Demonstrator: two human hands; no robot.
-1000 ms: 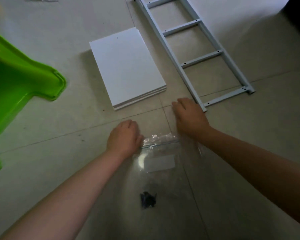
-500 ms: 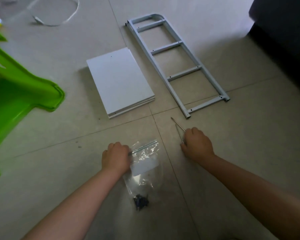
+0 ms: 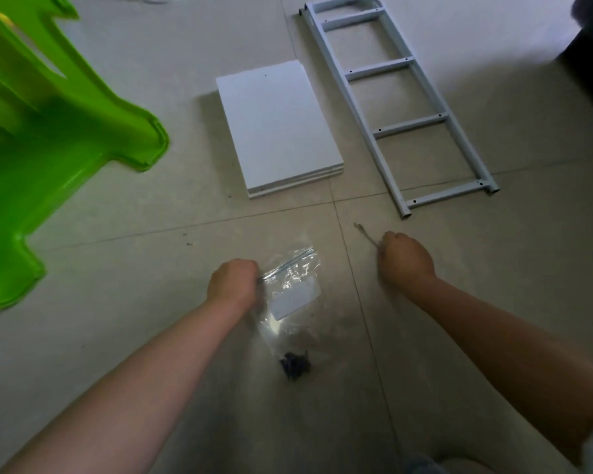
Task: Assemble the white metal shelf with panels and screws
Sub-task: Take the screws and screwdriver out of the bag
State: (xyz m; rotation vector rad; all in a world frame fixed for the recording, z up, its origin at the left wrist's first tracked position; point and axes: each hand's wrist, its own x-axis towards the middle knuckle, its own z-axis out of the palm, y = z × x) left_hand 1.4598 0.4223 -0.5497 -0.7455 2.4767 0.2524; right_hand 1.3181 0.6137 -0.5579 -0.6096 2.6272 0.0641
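From the head camera, the left hand is closed on the top edge of a clear plastic bag lying on the tiled floor, with a dark cluster of screws in the bag's lower corner at about 5 o'clock from that hand. The right hand is fisted around a thin metal tool whose tip points toward 10 o'clock. The stacked white panels lie at 12 o'clock from the left hand, well apart. The white ladder-like metal frame lies flat at 12 o'clock from the right hand. A green plastic stool stands at 10 o'clock.
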